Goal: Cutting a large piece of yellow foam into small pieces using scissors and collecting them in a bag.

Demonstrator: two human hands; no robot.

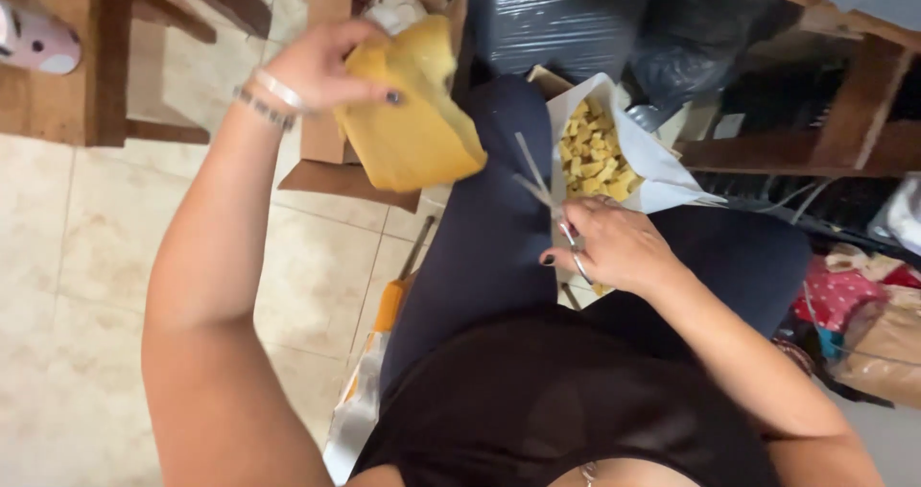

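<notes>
- Tiled floor [86,257] spreads left of my lap; a cardboard box [331,151] sits on it beyond my knee.
- Against my right thigh leans a white bag [662,175] of yellow cubes [597,156], mouth up.
- Left of that bag, my left hand [321,65] clamps a yellow foam block [413,122], long axis running down toward the bag.
- Nearest the bag, my right hand [614,247] closes round scissors [547,194], blades apart, pointing at the block.

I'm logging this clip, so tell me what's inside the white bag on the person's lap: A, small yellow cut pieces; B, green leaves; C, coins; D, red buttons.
A: the white bag lies open on the lap and is filled with small yellow cut pieces, next to the right hand holding scissors, while the left hand holds up a yellow sponge block.
</notes>
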